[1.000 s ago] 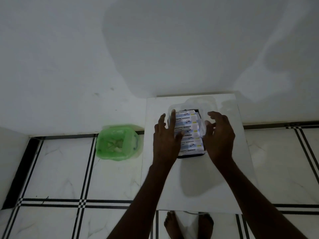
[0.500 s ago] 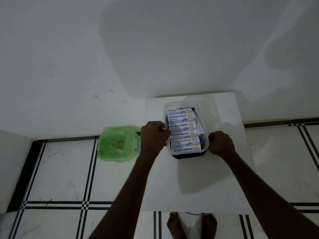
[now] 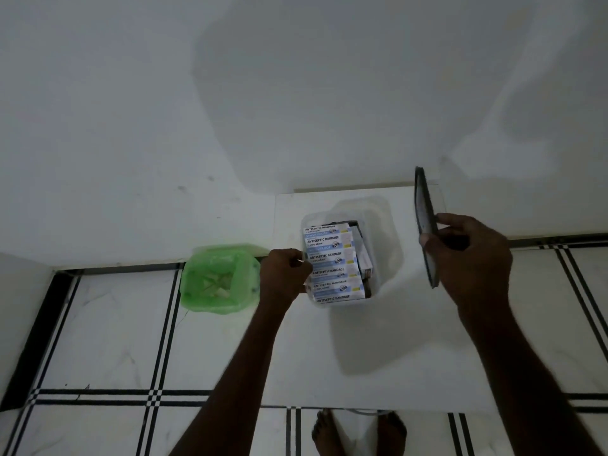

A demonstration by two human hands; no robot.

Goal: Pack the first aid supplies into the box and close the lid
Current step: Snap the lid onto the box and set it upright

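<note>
Our right hand [image 3: 473, 258] pinches the thin, stiff, light lid [image 3: 426, 225] edge-up right of the full box [image 3: 385, 258] on the tabletop [image 3: 362, 357], while our left hand [image 3: 284, 274] grips its left rim; we'd hold the lid by its edges

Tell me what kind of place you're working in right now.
Probably a room in a home, though I can't be sure: a tiled floor with black grid lines, a plain white wall, a small white table against it, and a green bin beside the table.

Clear box [image 3: 385, 258] packed with bandage packs [image 3: 332, 261], dark lid [image 3: 426, 225] off, upright
</note>
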